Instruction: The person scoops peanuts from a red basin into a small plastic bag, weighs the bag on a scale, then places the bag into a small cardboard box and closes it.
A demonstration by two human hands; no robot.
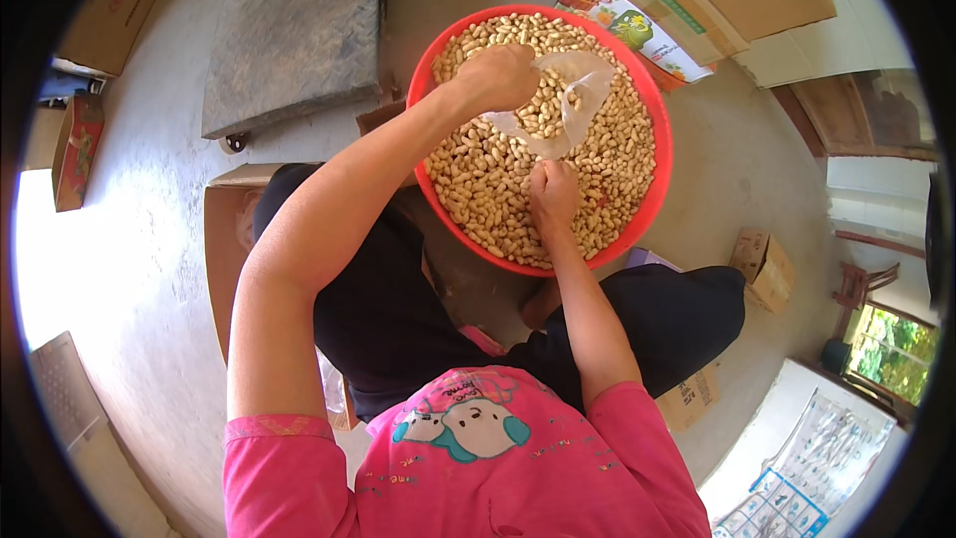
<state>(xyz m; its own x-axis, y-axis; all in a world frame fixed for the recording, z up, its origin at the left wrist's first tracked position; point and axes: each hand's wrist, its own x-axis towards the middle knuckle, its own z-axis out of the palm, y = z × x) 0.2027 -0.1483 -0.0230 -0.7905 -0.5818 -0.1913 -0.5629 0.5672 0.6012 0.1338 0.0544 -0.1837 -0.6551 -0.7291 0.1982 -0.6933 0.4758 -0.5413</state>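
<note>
A round red plastic tub [663, 187] full of peanuts in their shells [478, 187] stands before me. Over the peanuts lies a thin translucent plastic bag [586, 101], its mouth spread and some peanuts in it. My left hand [499, 78] is closed on the bag's upper left edge. At the bag's near edge, my right hand [554, 190] is curled with its thumb on top and grips the plastic there. The fingertips of both hands are partly hidden.
A dark flat platform [299, 37] stands left of the tub. An open cardboard box [224, 239] is beside my left leg. Printed cartons [635, 22] lean beyond the tub at the upper right. A small cardboard box [763, 269] rests on the floor at right.
</note>
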